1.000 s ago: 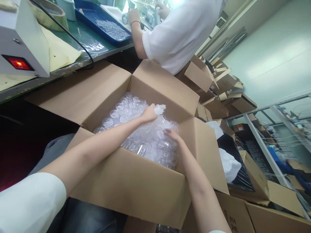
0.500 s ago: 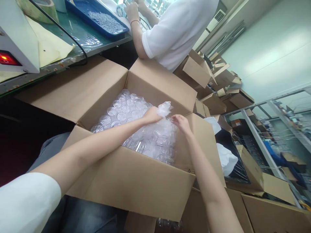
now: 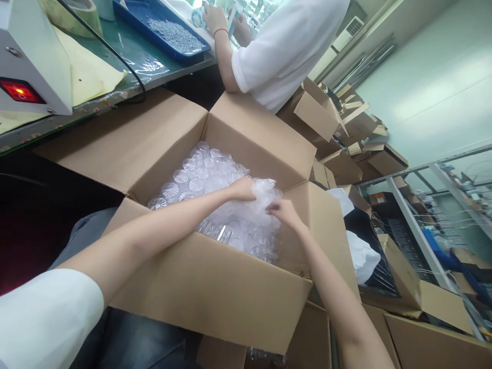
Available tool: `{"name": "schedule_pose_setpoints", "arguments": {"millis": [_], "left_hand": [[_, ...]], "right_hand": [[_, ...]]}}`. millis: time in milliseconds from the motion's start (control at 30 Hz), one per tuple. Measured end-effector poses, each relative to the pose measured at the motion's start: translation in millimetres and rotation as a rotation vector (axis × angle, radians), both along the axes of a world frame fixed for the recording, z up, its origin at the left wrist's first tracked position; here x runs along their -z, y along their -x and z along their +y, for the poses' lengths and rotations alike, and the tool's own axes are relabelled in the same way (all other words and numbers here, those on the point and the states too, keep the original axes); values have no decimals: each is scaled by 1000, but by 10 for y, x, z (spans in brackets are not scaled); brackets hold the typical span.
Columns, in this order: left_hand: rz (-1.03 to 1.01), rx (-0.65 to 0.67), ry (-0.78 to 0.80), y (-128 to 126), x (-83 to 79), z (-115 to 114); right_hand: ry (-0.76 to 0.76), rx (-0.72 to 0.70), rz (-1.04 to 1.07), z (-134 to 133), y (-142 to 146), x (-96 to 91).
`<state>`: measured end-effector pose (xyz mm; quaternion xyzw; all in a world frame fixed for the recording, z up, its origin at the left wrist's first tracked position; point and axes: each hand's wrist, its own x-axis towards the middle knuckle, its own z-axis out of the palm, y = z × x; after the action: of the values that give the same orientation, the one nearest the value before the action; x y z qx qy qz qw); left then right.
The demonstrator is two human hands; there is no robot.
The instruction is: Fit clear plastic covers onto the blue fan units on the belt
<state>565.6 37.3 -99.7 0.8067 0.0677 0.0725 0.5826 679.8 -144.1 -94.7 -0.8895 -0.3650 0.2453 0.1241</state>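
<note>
An open cardboard box (image 3: 215, 287) stands before me with several clear round plastic pieces (image 3: 171, 190) packed in rows inside, ridged like fans. Over the right part of them lies a thin, translucent plastic bag (image 3: 265, 190), crumpled and bunched at its top. My left hand (image 3: 243, 188) is closed around the bunched plastic, fingers partly hidden behind it. Close beside it, my right hand (image 3: 285, 211) pinches the bag's edge between thumb and fingers, near the box's right wall.
A co-worker in a white sleeve (image 3: 246, 66) sits beyond the box, hands over the bench. On that bench are a blue tray (image 3: 154, 41) of small pale pieces, a tape roll (image 3: 77, 18) and a machine with a lit red switch (image 3: 22, 91). Cardboard boxes (image 3: 400, 266) crowd the right.
My right hand has moved down and closed onto the bag's edge, its fingers more curled. The bunched plastic has sunk and spread a little. The view has shifted slightly.
</note>
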Motion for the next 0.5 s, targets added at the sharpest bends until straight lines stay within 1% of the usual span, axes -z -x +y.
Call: {"name": "schedule_pose_setpoints", "arguments": {"millis": [100, 133, 200, 267, 333, 433, 500], "left_hand": [[-8, 207, -39, 39, -89, -96], [-9, 241, -51, 50, -111, -116], [-1, 228, -85, 64, -137, -123], [27, 160, -127, 68, -145, -87], [61, 123, -154, 76, -147, -41], [97, 172, -161, 107, -163, -23], [105, 231, -149, 124, -183, -39]], "right_hand": [[-128, -6, 7, 41, 32, -184], [-156, -1, 21, 55, 43, -215], [-174, 19, 49, 60, 69, -215], [-123, 41, 78, 22, 107, -132], [-5, 41, 117, -51, 163, 17], [185, 9, 164, -160, 262, 285], [253, -2, 162, -201, 307, 423]]}}
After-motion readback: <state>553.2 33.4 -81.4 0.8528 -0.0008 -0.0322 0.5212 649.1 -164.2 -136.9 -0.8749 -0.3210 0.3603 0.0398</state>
